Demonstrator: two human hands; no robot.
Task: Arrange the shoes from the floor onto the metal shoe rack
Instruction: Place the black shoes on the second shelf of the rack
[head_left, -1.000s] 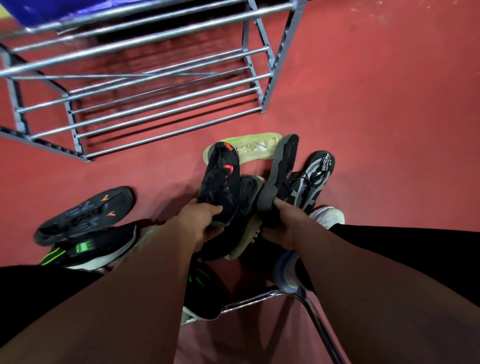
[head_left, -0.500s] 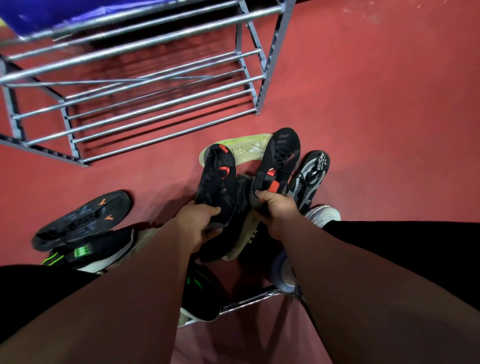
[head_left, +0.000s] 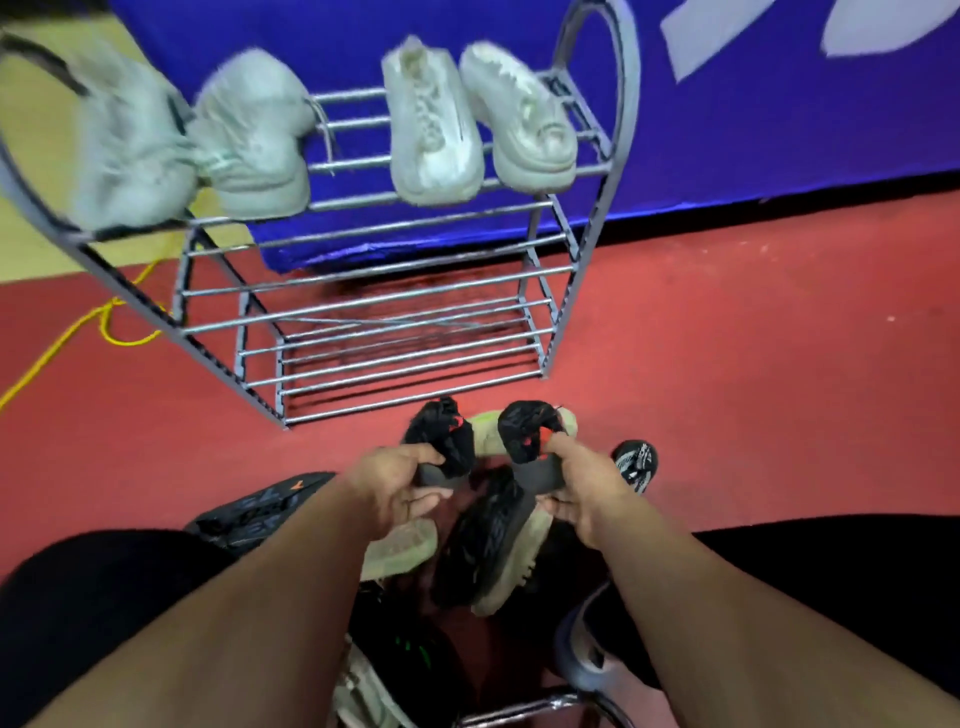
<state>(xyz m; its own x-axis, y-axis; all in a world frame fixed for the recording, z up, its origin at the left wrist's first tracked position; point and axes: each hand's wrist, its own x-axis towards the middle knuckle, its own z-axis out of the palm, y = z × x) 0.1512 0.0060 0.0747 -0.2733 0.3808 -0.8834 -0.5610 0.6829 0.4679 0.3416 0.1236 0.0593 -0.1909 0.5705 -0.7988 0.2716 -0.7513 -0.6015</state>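
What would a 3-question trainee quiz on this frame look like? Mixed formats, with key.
1. True or false: the top shelf of the metal shoe rack is bare.
2. What does each grip hold? A) a white sneaker B) a black shoe with red accents C) nothing
3. Fill in: the rack's lower shelves hold ___ shoes.

Key:
1. False; four pale shoes sit there.
2. B; left hand and right hand each hold one black shoe.
3. No.

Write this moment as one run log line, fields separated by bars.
left hand: holds black shoe | right hand: holds second black shoe | rack: lower shelves bare
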